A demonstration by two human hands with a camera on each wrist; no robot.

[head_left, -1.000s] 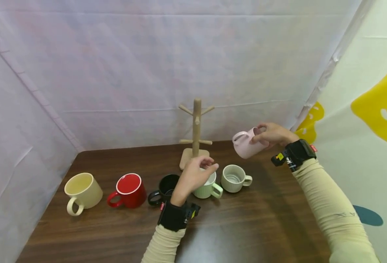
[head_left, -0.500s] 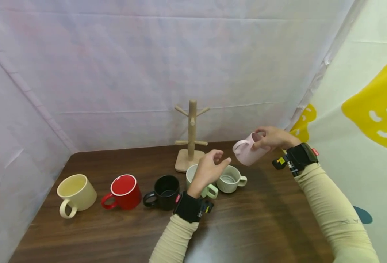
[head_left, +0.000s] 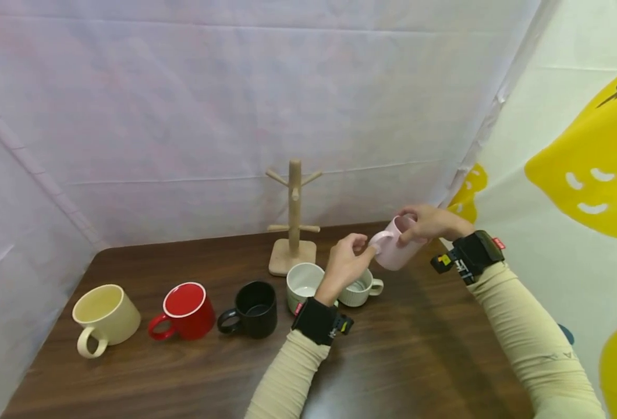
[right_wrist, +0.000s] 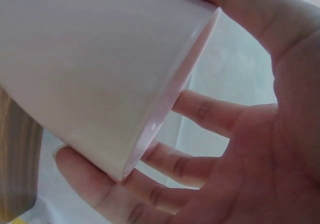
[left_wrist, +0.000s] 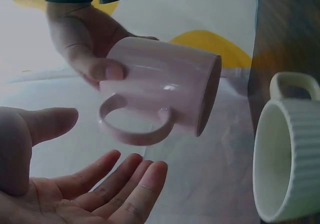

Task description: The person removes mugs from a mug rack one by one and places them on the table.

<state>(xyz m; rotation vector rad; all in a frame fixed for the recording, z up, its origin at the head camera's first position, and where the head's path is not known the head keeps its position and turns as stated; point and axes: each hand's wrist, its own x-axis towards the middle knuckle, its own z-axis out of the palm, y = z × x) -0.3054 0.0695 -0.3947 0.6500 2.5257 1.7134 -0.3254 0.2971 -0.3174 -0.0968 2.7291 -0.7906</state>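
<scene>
My right hand (head_left: 428,224) grips a pink mug (head_left: 394,251) near its rim and holds it tilted above the table. In the right wrist view, some fingers reach inside the rim (right_wrist: 167,102) while the thumb stays outside. The mug's handle (left_wrist: 137,134) points toward my left hand (head_left: 346,265). That hand's fingers (left_wrist: 142,184) are spread just short of the handle, with a gap visible in the left wrist view. Below the hands stand a pale green mug (head_left: 299,285), partly hidden by the left hand, and a ribbed off-white cup (head_left: 354,295).
A wooden mug tree (head_left: 294,209) with bare pegs stands at the back of the dark wood table (head_left: 193,378). To the left are a black mug (head_left: 258,317), a red mug (head_left: 190,320) and a yellow mug (head_left: 114,320). White cloth (head_left: 209,116) hangs behind the table.
My left hand has moved right, from over the pale green mug to close by the pink mug's handle. The pink mug has dropped slightly in the right hand's grip. The view has shifted right.
</scene>
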